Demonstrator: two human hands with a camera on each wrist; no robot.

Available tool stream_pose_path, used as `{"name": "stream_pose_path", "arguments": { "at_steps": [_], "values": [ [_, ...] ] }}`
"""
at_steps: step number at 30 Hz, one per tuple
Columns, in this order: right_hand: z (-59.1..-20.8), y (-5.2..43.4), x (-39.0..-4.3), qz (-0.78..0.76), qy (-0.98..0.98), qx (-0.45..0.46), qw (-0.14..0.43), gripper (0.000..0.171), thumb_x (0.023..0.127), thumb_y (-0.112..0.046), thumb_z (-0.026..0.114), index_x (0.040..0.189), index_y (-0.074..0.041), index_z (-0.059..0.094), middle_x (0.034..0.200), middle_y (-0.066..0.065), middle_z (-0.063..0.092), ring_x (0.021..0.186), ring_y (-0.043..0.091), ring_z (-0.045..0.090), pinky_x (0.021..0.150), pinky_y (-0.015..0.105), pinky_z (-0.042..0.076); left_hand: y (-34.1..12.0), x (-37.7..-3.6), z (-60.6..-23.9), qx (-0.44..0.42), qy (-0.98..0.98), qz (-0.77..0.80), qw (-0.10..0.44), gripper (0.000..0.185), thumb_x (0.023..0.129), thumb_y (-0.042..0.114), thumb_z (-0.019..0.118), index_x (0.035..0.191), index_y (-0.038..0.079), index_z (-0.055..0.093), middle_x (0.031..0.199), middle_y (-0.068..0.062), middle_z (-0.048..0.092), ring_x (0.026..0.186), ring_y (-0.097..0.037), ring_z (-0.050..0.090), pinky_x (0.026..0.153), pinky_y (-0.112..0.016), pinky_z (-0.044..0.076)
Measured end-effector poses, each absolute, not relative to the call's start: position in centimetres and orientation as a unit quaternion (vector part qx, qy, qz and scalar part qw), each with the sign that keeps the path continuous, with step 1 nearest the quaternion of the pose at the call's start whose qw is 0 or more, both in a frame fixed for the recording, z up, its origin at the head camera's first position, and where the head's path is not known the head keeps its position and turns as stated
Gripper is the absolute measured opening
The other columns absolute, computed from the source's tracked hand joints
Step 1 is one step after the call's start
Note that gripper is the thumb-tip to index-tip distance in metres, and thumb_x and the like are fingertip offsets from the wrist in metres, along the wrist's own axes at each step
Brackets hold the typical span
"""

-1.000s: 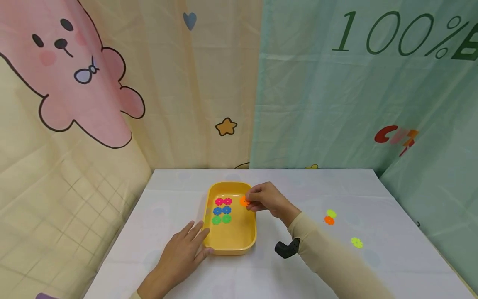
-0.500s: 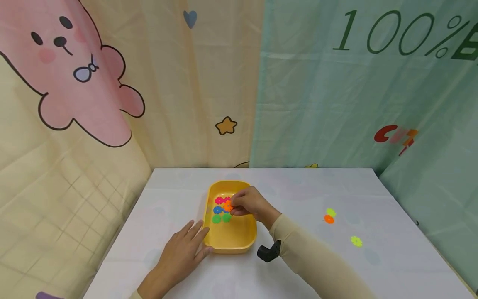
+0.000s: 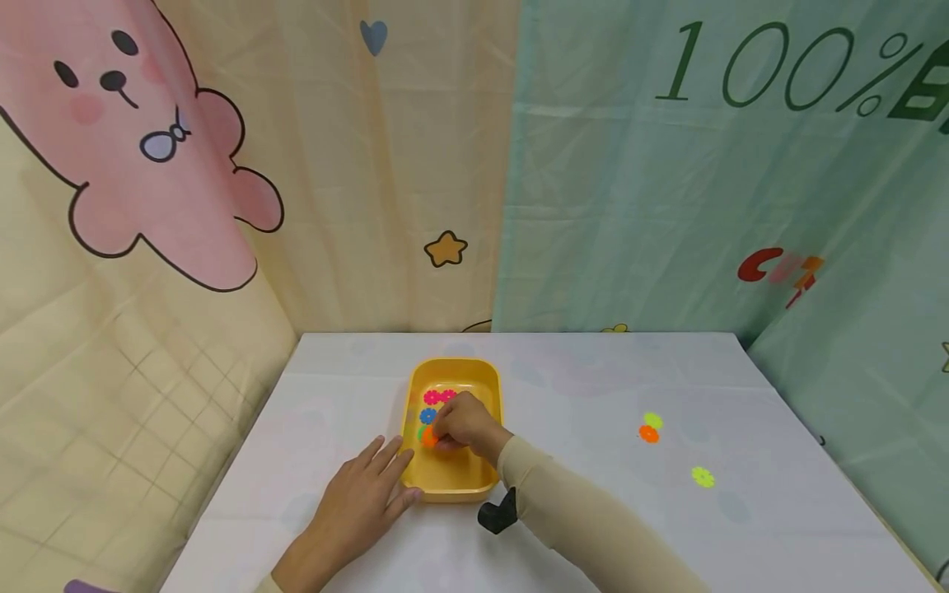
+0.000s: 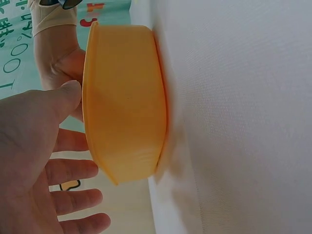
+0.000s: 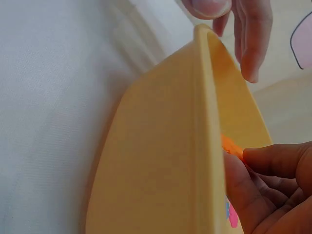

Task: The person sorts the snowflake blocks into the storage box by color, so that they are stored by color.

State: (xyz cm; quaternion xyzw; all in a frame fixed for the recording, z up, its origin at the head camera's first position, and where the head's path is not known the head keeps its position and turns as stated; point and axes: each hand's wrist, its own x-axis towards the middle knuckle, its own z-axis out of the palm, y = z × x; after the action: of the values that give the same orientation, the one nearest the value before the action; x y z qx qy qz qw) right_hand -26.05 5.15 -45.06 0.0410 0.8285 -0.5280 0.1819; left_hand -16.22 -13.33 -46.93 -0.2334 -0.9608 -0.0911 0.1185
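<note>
Orange disc (image 3: 428,437): pinched in the right hand (image 3: 461,427), low inside the yellow tray (image 3: 489,387), left-centre, just near of the blue disc (image 3: 427,416); tilt cannot be told.
Tray axis: long side runs near to far; sits left of table centre.
Right hand: fingers curled together on the orange disc; thumb and fingertip (image 5: 253,155) on it in the wrist view.
Left hand (image 3: 361,501): fingers straight and apart, flat on the table, thumb against the tray's near-left corner.
Tray contents: pink discs (image 3: 438,397) at the far end, blue next.
Surface: white tablecloth (image 3: 593,511); a lime disc (image 3: 652,421) touching an orange one (image 3: 648,434), another lime disc (image 3: 702,476) nearer, all well right of the tray.
Room: cream curtain with pink bear (image 3: 141,156) left, pale green curtain (image 3: 704,189) right.
</note>
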Motion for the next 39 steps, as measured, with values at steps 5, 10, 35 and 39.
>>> {"name": "stream_pose_path", "arguments": {
  "at_steps": [5, 10, 35, 39],
  "values": [
    [-45.4, 4.5, -26.0, -0.506, 0.839, 0.043, 0.196, 0.003, 0.086, 0.0, 0.068, 0.085, 0.001, 0.07, 0.075, 0.01, 0.065, 0.062, 0.024, 0.07, 0.059, 0.028, 0.056, -13.3, -16.2, -46.9, -0.225, -0.965, -0.09, 0.102, 0.062, 0.088, 0.058, 0.059, 0.132, 0.014, 0.06, 0.142, -0.007, 0.051, 0.132, -0.033, 0.044, 0.094, -0.053, 0.047],
    [-45.7, 3.9, -26.1, -0.479, 0.853, 0.046, 0.199, 0.003, 0.085, 0.0, 0.07, 0.088, 0.002, 0.07, 0.077, 0.011, 0.063, 0.061, 0.024, 0.069, 0.056, 0.027, 0.056, -13.3, -16.2, -46.9, -0.219, -0.967, -0.092, 0.092, 0.062, 0.088, 0.058, 0.059, 0.133, 0.014, 0.059, 0.143, -0.007, 0.051, 0.132, -0.033, 0.043, 0.095, -0.053, 0.046],
    [-45.4, 2.9, -25.4, -0.383, 0.91, -0.051, 0.152, 0.013, 0.086, -0.003, 0.062, 0.081, -0.001, 0.074, 0.067, 0.005, 0.06, 0.053, 0.018, 0.057, 0.046, 0.023, 0.047, -13.9, -15.9, -47.1, -0.231, -0.958, -0.101, 0.136, 0.059, 0.086, 0.053, 0.066, 0.129, 0.013, 0.062, 0.137, -0.008, 0.056, 0.127, -0.034, 0.05, 0.089, -0.052, 0.049],
    [-45.5, 2.9, -25.4, -0.369, 0.916, -0.053, 0.145, 0.013, 0.088, -0.005, 0.063, 0.09, 0.0, 0.075, 0.075, 0.004, 0.061, 0.059, 0.017, 0.056, 0.049, 0.024, 0.049, -13.9, -16.0, -47.3, -0.234, -0.956, -0.102, 0.142, 0.06, 0.085, 0.053, 0.066, 0.129, 0.013, 0.062, 0.137, -0.008, 0.056, 0.126, -0.034, 0.05, 0.089, -0.052, 0.049]
  ]
}}
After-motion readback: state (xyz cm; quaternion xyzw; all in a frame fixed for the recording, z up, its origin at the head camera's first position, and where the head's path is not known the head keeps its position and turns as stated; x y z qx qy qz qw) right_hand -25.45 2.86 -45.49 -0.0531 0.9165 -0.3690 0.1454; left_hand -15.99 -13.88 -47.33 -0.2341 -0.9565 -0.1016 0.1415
